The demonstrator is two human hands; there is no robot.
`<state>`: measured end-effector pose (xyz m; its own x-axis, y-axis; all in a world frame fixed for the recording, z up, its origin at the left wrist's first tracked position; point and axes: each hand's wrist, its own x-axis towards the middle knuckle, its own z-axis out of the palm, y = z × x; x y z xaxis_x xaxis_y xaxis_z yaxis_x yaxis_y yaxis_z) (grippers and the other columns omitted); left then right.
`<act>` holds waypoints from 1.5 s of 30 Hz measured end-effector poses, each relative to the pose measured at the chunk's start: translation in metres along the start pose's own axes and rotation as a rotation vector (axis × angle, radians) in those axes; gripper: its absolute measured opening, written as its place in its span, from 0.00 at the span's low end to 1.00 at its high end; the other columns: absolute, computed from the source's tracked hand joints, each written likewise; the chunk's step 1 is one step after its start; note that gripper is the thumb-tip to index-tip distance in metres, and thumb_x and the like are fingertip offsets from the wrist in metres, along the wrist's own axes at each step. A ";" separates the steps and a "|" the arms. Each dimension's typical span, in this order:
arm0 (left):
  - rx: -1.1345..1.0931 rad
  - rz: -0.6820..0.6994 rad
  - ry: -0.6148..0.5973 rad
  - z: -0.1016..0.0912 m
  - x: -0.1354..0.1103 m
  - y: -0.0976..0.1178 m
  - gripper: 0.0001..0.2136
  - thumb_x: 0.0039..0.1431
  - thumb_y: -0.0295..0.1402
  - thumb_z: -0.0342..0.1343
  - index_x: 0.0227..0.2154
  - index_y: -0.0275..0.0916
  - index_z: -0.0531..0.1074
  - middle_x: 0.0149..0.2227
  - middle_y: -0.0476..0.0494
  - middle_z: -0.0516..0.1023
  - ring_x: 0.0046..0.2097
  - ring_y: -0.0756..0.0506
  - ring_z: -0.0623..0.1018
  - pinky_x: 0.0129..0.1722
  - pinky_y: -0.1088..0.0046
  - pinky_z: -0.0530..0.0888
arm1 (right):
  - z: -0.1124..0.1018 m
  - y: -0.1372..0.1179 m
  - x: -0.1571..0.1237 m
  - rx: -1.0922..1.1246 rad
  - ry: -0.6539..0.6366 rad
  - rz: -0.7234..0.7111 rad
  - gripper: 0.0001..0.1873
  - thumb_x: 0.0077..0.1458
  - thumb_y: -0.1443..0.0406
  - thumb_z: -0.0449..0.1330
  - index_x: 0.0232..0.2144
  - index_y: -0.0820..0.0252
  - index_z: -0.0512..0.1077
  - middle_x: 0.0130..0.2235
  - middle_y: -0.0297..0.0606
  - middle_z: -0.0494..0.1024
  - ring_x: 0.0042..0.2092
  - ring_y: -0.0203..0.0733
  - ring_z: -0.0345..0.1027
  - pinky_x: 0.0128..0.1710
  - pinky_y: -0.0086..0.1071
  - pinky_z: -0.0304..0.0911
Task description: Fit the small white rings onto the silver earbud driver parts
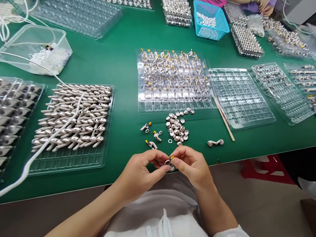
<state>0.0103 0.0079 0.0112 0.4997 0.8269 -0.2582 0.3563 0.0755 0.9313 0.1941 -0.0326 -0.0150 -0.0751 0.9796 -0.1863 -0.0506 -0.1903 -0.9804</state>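
At the near table edge, my left hand (139,175) and my right hand (194,168) meet fingertip to fingertip. They pinch a small white earbud part (168,163) with a ring-like rim and a yellow tab. Whether it is one piece or two, I cannot tell, as the fingers partly hide it. Just beyond lies a loose pile of small round silvery caps (176,127). Left of the pile are a few stemmed earbud pieces with yellow tabs (157,135). A two-ended white piece (215,142) rests to the right.
A clear tray (141,107) of yellow-tabbed pieces stands ahead, with a bare clear tray (245,120) and a thin stick (226,123) beside it. Trays of silvery shells (73,118) and a white cable (22,175) lie left. A blue basket (213,33) and a co-worker's hands (264,5) are farther back.
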 end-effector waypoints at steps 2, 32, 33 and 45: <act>-0.018 -0.011 0.000 0.000 0.000 0.000 0.08 0.57 0.37 0.59 0.35 0.38 0.76 0.32 0.47 0.80 0.34 0.47 0.77 0.37 0.75 0.74 | 0.002 0.000 0.000 -0.020 0.025 -0.021 0.08 0.56 0.60 0.62 0.34 0.59 0.74 0.32 0.35 0.75 0.32 0.35 0.69 0.32 0.28 0.67; -0.535 -0.249 0.012 0.005 0.009 -0.009 0.17 0.50 0.38 0.66 0.42 0.36 0.78 0.38 0.43 0.82 0.40 0.44 0.81 0.46 0.65 0.78 | 0.009 0.004 -0.005 -0.487 0.183 -0.461 0.07 0.58 0.72 0.57 0.38 0.57 0.71 0.33 0.37 0.74 0.34 0.38 0.68 0.32 0.32 0.66; -0.535 -0.248 0.005 0.004 0.009 -0.009 0.18 0.50 0.38 0.65 0.43 0.36 0.77 0.39 0.43 0.82 0.41 0.43 0.81 0.47 0.65 0.78 | 0.008 0.005 -0.005 -0.504 0.187 -0.474 0.07 0.58 0.72 0.57 0.38 0.57 0.71 0.33 0.37 0.74 0.34 0.38 0.68 0.33 0.33 0.67; -0.263 -0.155 0.047 0.007 0.006 -0.014 0.15 0.56 0.40 0.61 0.43 0.37 0.78 0.38 0.44 0.83 0.39 0.44 0.82 0.42 0.71 0.78 | 0.002 0.001 -0.002 -0.650 0.084 -0.477 0.04 0.60 0.71 0.57 0.36 0.58 0.70 0.33 0.37 0.75 0.35 0.39 0.67 0.35 0.33 0.65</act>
<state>0.0142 0.0083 -0.0052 0.4161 0.8188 -0.3955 0.2053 0.3391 0.9181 0.1926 -0.0352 -0.0150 -0.1153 0.9522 0.2829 0.5323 0.2996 -0.7917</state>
